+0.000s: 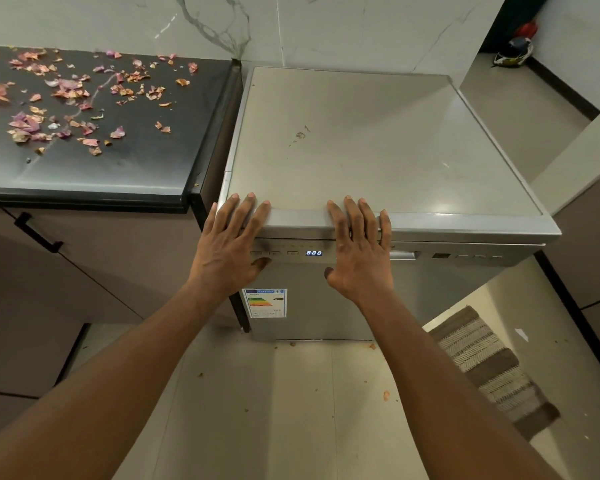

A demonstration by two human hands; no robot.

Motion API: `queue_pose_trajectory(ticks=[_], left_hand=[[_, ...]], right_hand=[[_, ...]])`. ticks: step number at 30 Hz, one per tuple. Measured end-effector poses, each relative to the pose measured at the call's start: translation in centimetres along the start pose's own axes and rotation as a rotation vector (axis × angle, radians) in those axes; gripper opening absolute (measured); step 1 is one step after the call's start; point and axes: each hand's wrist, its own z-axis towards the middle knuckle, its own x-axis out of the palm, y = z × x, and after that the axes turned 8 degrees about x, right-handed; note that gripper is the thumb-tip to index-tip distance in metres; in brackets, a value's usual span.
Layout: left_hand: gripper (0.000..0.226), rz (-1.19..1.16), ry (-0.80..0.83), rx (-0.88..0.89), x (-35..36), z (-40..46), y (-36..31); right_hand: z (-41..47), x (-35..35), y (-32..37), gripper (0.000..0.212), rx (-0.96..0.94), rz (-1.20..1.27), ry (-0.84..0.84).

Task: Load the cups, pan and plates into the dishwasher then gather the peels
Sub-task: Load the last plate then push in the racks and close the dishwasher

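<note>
While flat, empty left hand [231,249] and right hand [359,252] press shut silver steel dishwasher [378,150], loading judged done; left to gather: pink papery onion peels [70,95], strewn across black stone tabletop [129,168].

Dim warm light, sharp focus, glare on countertop [94,174], edges bowed

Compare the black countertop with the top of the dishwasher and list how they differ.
The countertop is black and glossy; the dishwasher top is pale grey and matte. The countertop is strewn with pink and orange peels; the dishwasher top carries only a small stain. No hand touches the countertop, while the left hand and right hand rest their fingers over the dishwasher top's front edge. Both are flat and meet the marble wall.
</note>
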Motion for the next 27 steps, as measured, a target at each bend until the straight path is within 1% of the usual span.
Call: queue_pose_trajectory(ticks=[6, 11, 21, 27], left_hand=[[0.094, 0.025, -0.075, -0.026, 1.0, 0.1, -0.3], [0.093, 0.026, -0.070, -0.021, 1.0, 0.1, -0.4], [0.089, 0.050, -0.097, -0.030, 1.3, 0.2, -0.5], [0.091, 0.048, -0.095, -0.026, 1.3, 0.1, -0.4]], right_hand=[[0.0, -0.3, -0.9, 0.126, -0.044, 0.036, 0.024], [-0.1, -0.5, -1.6, 0.124, -0.075, 0.043, 0.041], [-0.1, -0.1, -1.2, 0.125, -0.056, 0.027, 0.014], [-0.2, -0.2, -0.8, 0.124, -0.030, 0.030, 0.027]])
